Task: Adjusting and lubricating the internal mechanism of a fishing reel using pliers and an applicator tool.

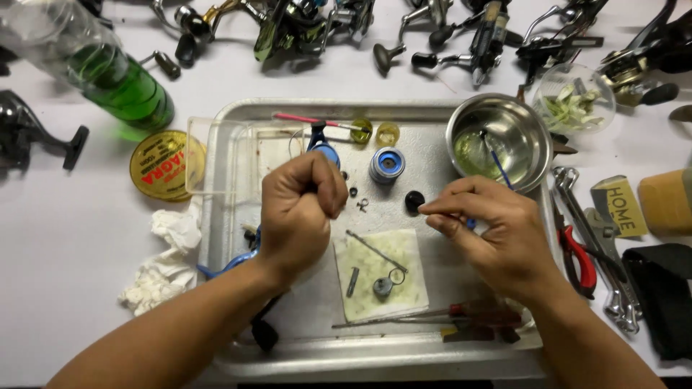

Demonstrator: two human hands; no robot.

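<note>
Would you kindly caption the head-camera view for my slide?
Left hand grips a blue fishing reel over a metal tray; right hand pinches a small part.

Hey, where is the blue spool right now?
In the head view, the blue spool stands on the metal tray, toward its back middle, between the left hand and the steel bowl.

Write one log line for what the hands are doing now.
left hand: grips blue reel | right hand: pinches small part | tray

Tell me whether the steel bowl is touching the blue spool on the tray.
Apart. The head view shows bare tray metal between the steel bowl at the tray's right rear and the blue spool, which stands alone nearer the middle.
</note>
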